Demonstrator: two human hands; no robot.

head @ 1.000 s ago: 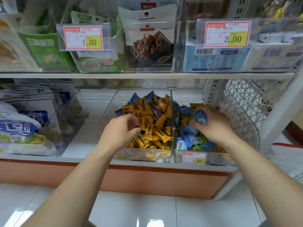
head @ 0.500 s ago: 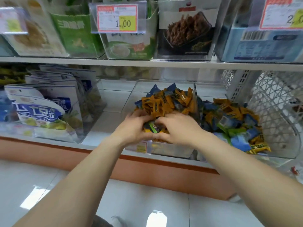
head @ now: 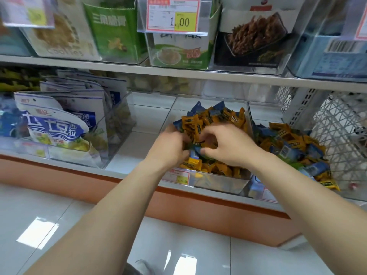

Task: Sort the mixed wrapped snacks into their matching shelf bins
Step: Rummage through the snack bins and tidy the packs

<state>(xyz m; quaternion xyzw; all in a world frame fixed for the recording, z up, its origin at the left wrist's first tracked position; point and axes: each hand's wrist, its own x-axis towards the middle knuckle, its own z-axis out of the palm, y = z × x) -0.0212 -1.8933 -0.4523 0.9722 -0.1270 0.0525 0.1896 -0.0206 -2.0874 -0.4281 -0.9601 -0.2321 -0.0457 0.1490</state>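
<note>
A clear left bin (head: 220, 184) on the lower shelf holds mostly orange wrapped snacks (head: 216, 119) with a few blue ones at the back. The clear right bin (head: 250, 120) next to it holds mixed snacks (head: 288, 144) in blue, orange and green. Both my hands are over the front of the left bin, close together. My left hand (head: 168, 148) has its fingers curled into the pile around wrapped snacks. My right hand (head: 226, 146) pinches a blue snack (head: 195, 154) that lies between the two hands. Motion blur hides the fingertips.
A white mesh basket (head: 341, 128) stands right of the bins. Large blue-and-white snack bags (head: 59, 124) fill a clear bin at the left. Above, the upper shelf (head: 178, 71) carries bins of bagged snacks and a price tag (head: 172, 15). Bare white shelf lies between the bags and the left bin.
My right hand left the right bin and crossed to the left bin, meeting my left hand there. The view has shifted left and closer.
</note>
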